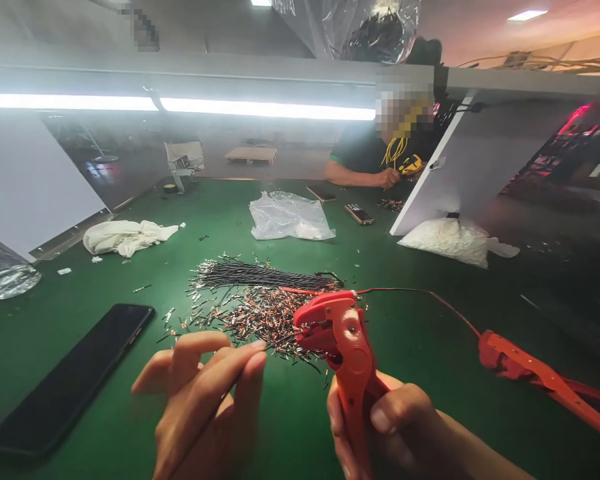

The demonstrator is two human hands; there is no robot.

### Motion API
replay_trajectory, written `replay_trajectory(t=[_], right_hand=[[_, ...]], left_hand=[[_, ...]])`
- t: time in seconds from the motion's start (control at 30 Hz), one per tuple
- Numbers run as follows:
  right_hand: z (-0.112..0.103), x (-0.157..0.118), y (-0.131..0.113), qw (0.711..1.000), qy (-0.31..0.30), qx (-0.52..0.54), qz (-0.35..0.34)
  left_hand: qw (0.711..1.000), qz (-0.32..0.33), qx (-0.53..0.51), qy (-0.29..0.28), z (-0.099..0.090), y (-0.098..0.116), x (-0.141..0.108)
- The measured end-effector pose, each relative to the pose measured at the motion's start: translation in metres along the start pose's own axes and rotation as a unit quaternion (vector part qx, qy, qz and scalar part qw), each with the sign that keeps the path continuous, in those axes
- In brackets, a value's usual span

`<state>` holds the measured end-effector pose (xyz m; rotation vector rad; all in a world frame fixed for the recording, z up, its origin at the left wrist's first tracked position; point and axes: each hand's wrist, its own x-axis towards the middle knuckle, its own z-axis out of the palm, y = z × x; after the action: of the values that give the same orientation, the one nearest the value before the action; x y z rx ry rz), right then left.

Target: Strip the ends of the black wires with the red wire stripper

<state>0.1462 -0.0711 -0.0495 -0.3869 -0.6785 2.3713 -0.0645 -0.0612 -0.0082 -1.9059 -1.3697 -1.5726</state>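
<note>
Between thumb and forefinger, my left hand [205, 400] pinches a thin black wire [283, 339], its far end at the jaws of a red wire stripper. My right hand [395, 413] is wrapped around the handles of that wire stripper [353, 347], which is held upright with its jaws toward the left. Just behind the jaws lies a heap of short wire scraps [265, 313], copper and black. A bundle of cut black wires [260, 273] is spread along the far side of the heap. Whether the jaws bite the wire I cannot tell.
A second red wire stripper [545, 373] lies at right, a red wire [420, 290] near it. At left is a black phone [75, 377]. Farther back are a plastic bag [290, 217], white cloth [127, 237] and a filled bag [447, 241]. Across the table, a person [365, 160] holds a yellow tool.
</note>
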Motion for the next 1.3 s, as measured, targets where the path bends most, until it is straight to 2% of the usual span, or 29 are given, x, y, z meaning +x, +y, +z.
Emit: replay_trajectory(t=[0.17,0.47,0.6,0.83,0.9,1.0,1.3], right_hand=[[0.003,-0.001,0.004,1.0,0.018,0.018,-0.006],[-0.003,-0.004,0.007,0.998,0.033,0.058,-0.008],[-0.004,-0.003,0.009,0.998,0.009,0.06,-0.011],[-0.012,0.003,0.015,0.999,-0.017,0.028,-0.041],[-0.015,0.004,0.018,0.999,-0.018,-0.008,-0.039],[-0.017,0.003,0.022,0.998,-0.001,-0.066,-0.018],[-0.022,0.001,0.021,0.991,0.024,-0.129,-0.006]], left_hand=[[0.999,0.016,0.016,-0.026,0.001,-0.001,0.001],[0.998,0.034,-0.014,-0.051,0.005,0.004,0.009],[0.996,0.039,-0.02,-0.073,0.004,0.004,0.011],[0.994,0.045,-0.035,-0.095,0.003,-0.001,0.008],[0.992,0.048,-0.038,-0.107,0.003,-0.001,0.008],[0.991,0.048,-0.049,-0.116,0.004,-0.001,0.007],[0.991,0.047,-0.065,-0.106,0.005,-0.002,0.005]])
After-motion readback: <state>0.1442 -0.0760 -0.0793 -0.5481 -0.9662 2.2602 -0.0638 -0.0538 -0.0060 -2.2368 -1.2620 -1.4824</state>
